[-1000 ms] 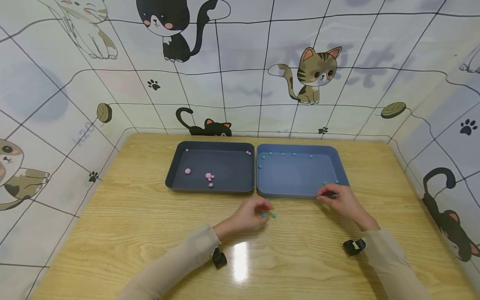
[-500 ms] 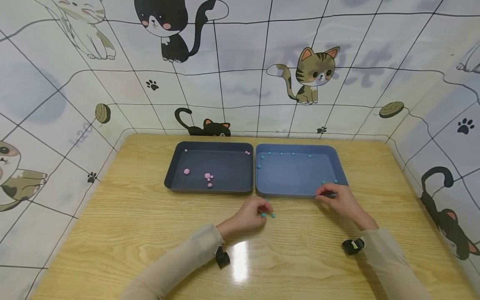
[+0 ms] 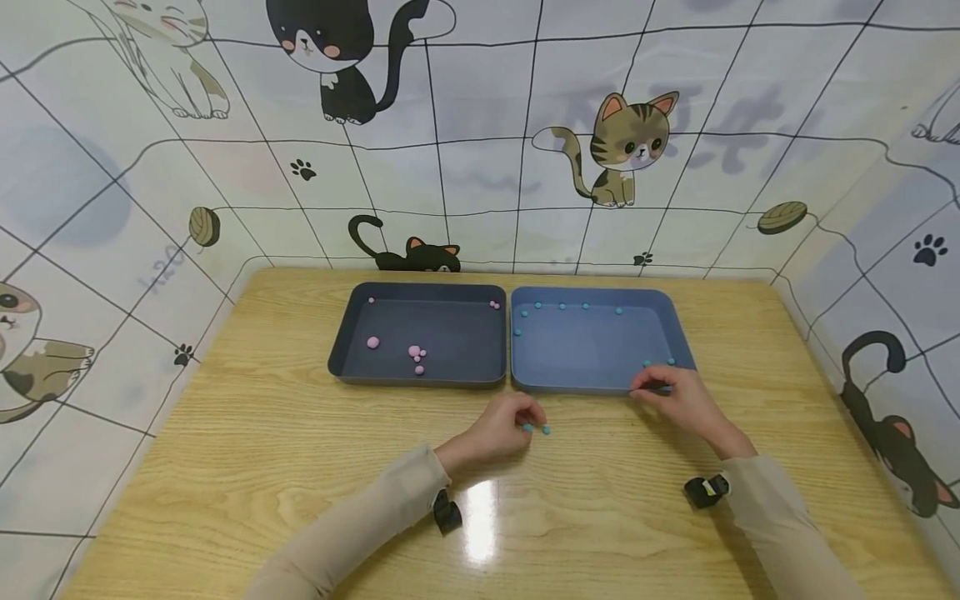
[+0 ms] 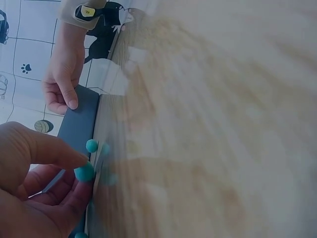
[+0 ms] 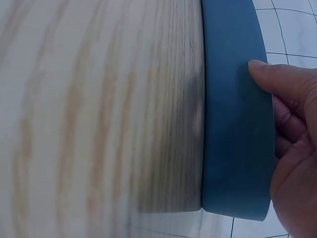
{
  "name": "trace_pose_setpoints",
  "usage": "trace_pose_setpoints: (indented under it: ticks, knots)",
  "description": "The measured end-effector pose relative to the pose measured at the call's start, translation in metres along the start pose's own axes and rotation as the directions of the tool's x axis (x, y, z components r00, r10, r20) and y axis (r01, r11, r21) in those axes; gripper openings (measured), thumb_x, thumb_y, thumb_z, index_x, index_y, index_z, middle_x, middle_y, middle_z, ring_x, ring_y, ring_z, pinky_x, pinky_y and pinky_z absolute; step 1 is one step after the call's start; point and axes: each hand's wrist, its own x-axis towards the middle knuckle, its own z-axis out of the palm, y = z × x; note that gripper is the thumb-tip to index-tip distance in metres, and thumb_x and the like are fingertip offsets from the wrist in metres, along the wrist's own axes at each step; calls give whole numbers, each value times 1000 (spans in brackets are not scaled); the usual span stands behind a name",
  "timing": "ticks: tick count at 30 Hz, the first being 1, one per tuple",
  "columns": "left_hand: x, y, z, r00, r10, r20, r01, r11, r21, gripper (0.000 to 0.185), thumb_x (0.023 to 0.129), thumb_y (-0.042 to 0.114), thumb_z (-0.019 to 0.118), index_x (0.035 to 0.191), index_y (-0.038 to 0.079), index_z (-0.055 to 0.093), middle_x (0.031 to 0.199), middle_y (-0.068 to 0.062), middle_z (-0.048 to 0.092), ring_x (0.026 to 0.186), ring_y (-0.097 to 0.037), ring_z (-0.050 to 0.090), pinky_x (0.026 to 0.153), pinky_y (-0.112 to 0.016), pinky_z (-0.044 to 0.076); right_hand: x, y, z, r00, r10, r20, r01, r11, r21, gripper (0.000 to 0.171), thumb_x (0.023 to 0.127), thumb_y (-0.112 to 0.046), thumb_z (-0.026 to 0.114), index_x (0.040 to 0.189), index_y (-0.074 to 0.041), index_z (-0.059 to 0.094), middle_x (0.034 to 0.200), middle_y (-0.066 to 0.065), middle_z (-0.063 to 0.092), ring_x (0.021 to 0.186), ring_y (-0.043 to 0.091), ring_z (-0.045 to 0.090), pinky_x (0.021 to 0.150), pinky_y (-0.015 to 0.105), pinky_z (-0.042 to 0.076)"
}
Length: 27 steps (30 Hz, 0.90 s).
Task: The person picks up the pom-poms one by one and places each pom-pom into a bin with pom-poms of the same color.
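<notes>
Our worktop [image 3: 592, 517] looks little changed: our left hand [image 3: 497, 427] still pinches a teal ball [image 4: 84, 172], our right hand [image 3: 686, 402] grips the blue tray [image 3: 581, 350]; work seems paused.

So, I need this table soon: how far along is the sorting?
Looks done: pink balls in the dark tray, teal balls in the blue tray. In hand: the left hand pinches a teal ball; the right hand grips the blue tray. Remaining, apparently: that ball and at least one loose ball on the table.
</notes>
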Motion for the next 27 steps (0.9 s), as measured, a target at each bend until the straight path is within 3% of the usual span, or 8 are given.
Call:
trace_pose_setpoints:
  ticks: [13,21,27]
  knots:
    - [6,11,-11,1000,-21,-1,20,993,-119,21,78,-16,56,94,-5,64,97,-11,62,87,-23,60,77,-20,49,1,-4,-2,1000,9,15,-9,1000,-1,17,76,7,72,82,-9,69,77,1,66,70,6,60,61,17,48]
    - [24,19,-22,999,-1,-38,-5,989,-147,17,81,-14,58,97,-8,64,99,-18,64,90,-28,61,79,-25,50,1,-5,-2,1000,17,14,-17,1000,-7,17,76,5,73,82,-10,69,78,-1,66,70,5,60,61,18,48]
    - [38,21,-28,998,-13,-62,2,984,-177,17,83,-11,59,100,-9,63,99,-18,64,94,-30,60,81,-22,49,1,-3,-2,999,24,28,-24,1000,-10,15,77,5,72,83,-9,69,79,0,66,71,5,60,62,19,49]
